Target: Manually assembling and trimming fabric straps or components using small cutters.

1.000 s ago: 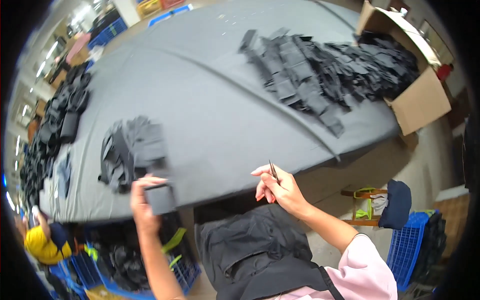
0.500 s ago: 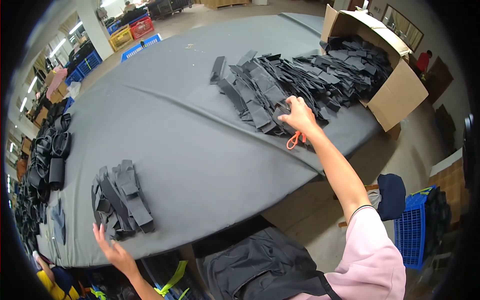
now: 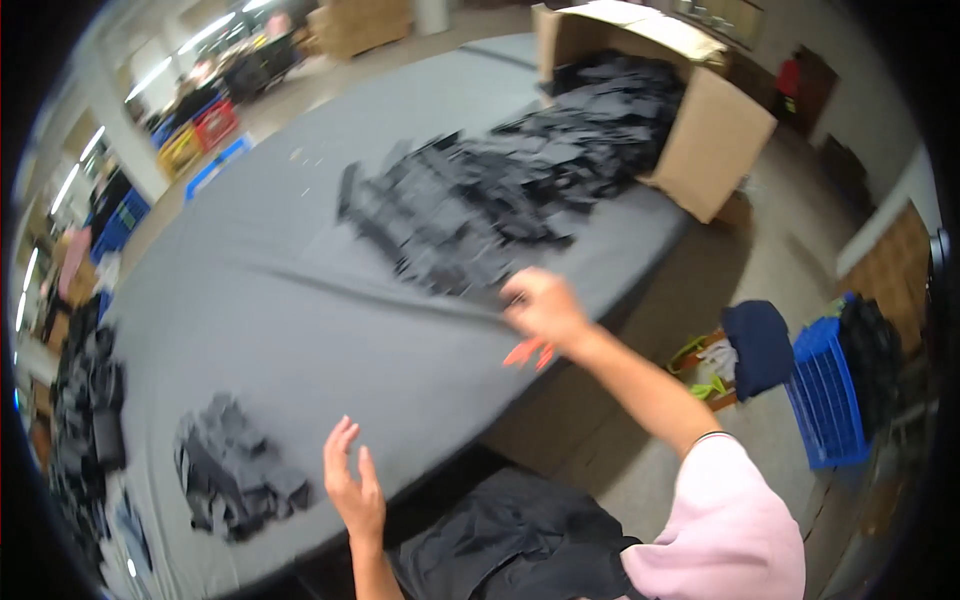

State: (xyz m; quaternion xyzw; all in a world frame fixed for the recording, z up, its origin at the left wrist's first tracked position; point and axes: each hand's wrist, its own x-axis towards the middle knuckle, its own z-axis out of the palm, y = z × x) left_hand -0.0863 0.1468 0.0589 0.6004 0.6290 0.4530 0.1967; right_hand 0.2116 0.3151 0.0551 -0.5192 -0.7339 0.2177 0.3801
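My left hand (image 3: 355, 490) is raised near the table's front edge, fingers apart and nothing in them. To its left lies a small heap of dark grey fabric strips (image 3: 238, 475). My right hand (image 3: 545, 310) is over the table, just in front of a large pile of similar cut fabric pieces (image 3: 450, 210). Its fingers are curled and smeared by motion. Under the palm sticks out an orange-looped tool (image 3: 528, 352), perhaps scissors; the rest of it is hidden by the hand. Whether a fabric piece is also in the fingers cannot be made out.
A cardboard box (image 3: 715, 145) lies open on its side at the far right, fabric pieces spilling out. Dark rolled items (image 3: 90, 400) line the left edge of the grey-covered table (image 3: 300, 330). A blue crate (image 3: 828, 400) stands on the floor at right.
My right hand has left the large pile and come nearer. My left hand has moved right, away from the small heap. The whole view has shifted too.
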